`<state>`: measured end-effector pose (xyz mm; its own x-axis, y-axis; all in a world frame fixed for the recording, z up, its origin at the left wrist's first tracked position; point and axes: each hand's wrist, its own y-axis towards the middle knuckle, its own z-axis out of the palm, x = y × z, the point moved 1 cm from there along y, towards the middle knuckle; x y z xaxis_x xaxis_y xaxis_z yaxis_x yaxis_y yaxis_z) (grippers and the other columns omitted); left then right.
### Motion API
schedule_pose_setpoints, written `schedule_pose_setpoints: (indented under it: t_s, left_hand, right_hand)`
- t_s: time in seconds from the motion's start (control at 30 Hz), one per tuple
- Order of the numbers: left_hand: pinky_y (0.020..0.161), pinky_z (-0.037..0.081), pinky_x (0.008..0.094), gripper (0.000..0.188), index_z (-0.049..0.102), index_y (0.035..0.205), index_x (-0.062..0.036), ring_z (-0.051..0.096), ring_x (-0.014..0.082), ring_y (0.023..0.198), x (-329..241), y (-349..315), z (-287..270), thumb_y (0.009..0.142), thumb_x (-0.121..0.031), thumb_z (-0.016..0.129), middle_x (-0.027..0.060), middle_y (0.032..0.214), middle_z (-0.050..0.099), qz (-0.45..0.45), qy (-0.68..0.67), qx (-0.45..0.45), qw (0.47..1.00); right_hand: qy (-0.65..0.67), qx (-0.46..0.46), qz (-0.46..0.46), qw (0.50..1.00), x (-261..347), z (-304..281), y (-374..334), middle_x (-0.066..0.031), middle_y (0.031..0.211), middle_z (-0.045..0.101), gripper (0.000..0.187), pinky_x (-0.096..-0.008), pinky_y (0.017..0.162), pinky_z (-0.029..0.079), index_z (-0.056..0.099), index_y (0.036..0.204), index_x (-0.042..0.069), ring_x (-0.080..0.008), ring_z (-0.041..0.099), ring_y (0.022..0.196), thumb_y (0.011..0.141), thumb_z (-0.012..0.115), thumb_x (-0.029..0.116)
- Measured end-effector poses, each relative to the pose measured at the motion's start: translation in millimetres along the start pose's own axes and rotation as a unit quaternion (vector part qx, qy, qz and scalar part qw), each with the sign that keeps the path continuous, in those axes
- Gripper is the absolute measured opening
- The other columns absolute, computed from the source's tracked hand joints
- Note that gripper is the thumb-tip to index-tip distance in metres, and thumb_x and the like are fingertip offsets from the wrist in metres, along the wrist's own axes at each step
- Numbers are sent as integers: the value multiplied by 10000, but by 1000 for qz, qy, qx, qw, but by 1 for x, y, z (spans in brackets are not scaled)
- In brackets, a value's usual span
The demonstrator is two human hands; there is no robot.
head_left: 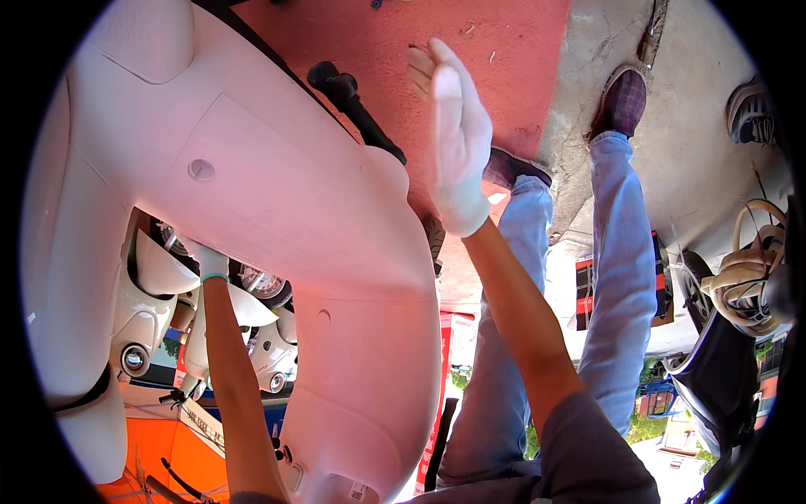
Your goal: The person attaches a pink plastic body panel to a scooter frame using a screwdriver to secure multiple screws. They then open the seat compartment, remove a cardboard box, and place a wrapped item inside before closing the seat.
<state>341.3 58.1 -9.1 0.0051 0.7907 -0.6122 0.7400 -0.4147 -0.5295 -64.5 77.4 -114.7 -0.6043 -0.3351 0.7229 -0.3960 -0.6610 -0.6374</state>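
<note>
Right hand (457, 139): pale glove, fingers extended, grasping nothing, raised over the red floor (512, 50). Left hand (206, 260): gloved, at the inner edge of the pale scooter body (344, 218); fingers partly hidden, grip cannot be told. Body fills the left side of view, curving between both forearms. Black bar (357, 105) juts out beside it, toward the right hand. Through the opening: scooter headlight (133, 359), wheel (262, 283). Jeans-clad legs (617, 252) beyond right forearm; dark vehicle (718, 374) at far right.

Red ground (525, 63) — a laced shoe (747, 115)
</note>
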Motion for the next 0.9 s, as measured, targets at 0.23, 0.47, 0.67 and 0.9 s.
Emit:
schedule_pose_setpoints:
  t_s: [0.23,0.47,0.67,0.9]
  left_hand:
    - [1019,375,422,768,345,1390,-136,422,274,1226,69,4,-52,839,-670,376,64,1395,390,-24,18,-46,998]
    - [1007,376,409,680,438,1323,-169,441,244,1205,97,10,-83,850,-651,352,17,1344,455,-204,-106,48,972]
    - [1004,365,370,656,463,1303,-146,440,223,1190,38,-5,-29,861,-625,390,14,1296,482,-93,-76,-29,992]
    - [986,382,338,544,417,1286,15,473,277,1150,-63,17,48,955,-408,337,161,1278,469,116,218,-104,963]
  right_hand:
    - [-386,105,-80,913,-33,20,-131,-256,1322,411,625,-477,1004,345,359,1309,-64,-435,410,1188,861,519,341]
    - [-418,92,-50,902,-52,-3,-162,-290,1309,399,694,-497,998,341,319,1312,-84,-459,411,1167,820,550,346]
    - [-438,94,-59,892,-52,-4,-162,-311,1301,392,704,-504,991,348,308,1299,-110,-476,416,1149,809,555,332]
    - [-457,161,-109,868,-53,-18,-149,-326,1266,412,678,-489,929,402,319,1287,-120,-470,454,1112,871,482,390]
